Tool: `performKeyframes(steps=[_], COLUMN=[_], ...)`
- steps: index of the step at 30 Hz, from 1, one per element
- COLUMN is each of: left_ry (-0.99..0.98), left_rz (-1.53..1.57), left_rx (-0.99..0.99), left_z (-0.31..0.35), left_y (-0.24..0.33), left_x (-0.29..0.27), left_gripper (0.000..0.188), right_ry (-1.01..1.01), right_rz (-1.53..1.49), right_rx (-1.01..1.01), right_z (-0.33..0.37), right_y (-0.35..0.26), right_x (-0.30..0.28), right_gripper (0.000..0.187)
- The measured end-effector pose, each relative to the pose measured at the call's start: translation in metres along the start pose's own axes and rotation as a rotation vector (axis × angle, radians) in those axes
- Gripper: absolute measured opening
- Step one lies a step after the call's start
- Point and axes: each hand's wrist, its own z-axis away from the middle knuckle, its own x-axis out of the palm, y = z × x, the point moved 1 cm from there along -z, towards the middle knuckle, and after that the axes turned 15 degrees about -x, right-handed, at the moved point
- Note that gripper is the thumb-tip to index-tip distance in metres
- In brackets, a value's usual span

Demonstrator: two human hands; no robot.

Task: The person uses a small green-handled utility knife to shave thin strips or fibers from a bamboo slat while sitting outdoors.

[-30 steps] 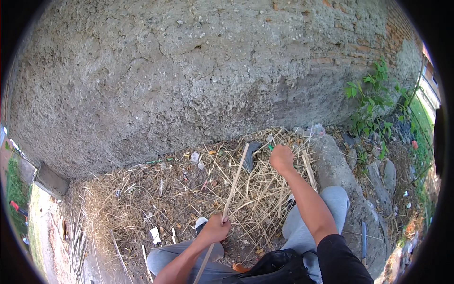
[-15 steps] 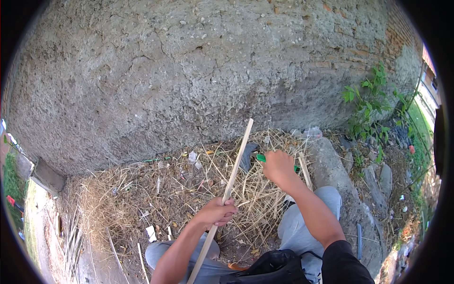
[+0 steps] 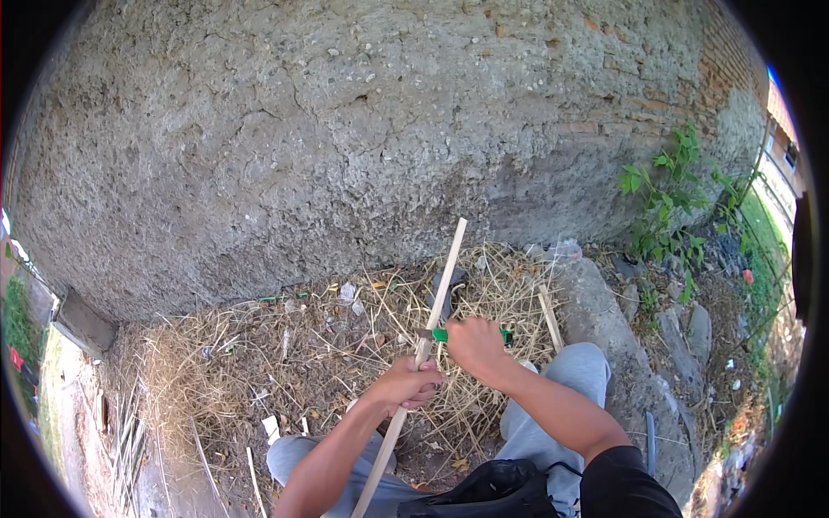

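Observation:
A long pale wooden strip (image 3: 449, 263) slants up and away from between my legs, its far end raised toward the wall. My left hand (image 3: 404, 382) is wrapped round it near the middle. In my right hand (image 3: 475, 345) is a green-handled knife (image 3: 439, 335), gripped in a closed fist. The knife's short dark blade lies against the strip just above my left hand. My fingers hide the middle of the handle, and its green end shows past the fist.
A rough plastered wall (image 3: 345, 173) rises in front. Dry straw-like shavings (image 3: 224, 371) cover the ground, with a dark cloth-like thing (image 3: 443, 298) among them. A concrete block (image 3: 596, 302) lies to the right, a leafy plant (image 3: 673, 198) beyond it. A short wood piece (image 3: 550, 318) stands near my right knee.
My right hand has moved left and down, bringing the knife blade from beside the strip onto it. My left hand still grips the strip, slightly further right and up.

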Motion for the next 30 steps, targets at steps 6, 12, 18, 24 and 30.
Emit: performKeyframes(steps=[6,12,18,24,30], left_ry=[0.096,0.208,0.156,0.166,0.142], left_rz=[-0.100,-0.185,-0.254,-0.399,-0.250], left_rx=[0.089,0.114,0.015,-0.024,-0.217], left_z=[-0.003,0.002,0.014,0.013,0.010], left_y=[-0.011,-0.022,-0.047,-0.072,-0.068], left_x=[0.010,0.017,0.025,0.010,0.013], left_gripper=[0.028,0.027,0.026,0.025,0.024], right_ry=[0.070,0.025,0.029,0.052,-0.097], right_rz=[0.070,0.055,0.021,0.077,0.171], right_rx=[-0.032,-0.001,0.240,0.318,0.328], right_z=[-0.002,-0.007,-0.019,-0.016,-0.016], right_y=[0.015,0.025,0.076,0.121,0.129], right_x=[0.019,0.028,0.032,0.052,0.071], right_gripper=[0.013,0.015,0.022,0.020,0.017])
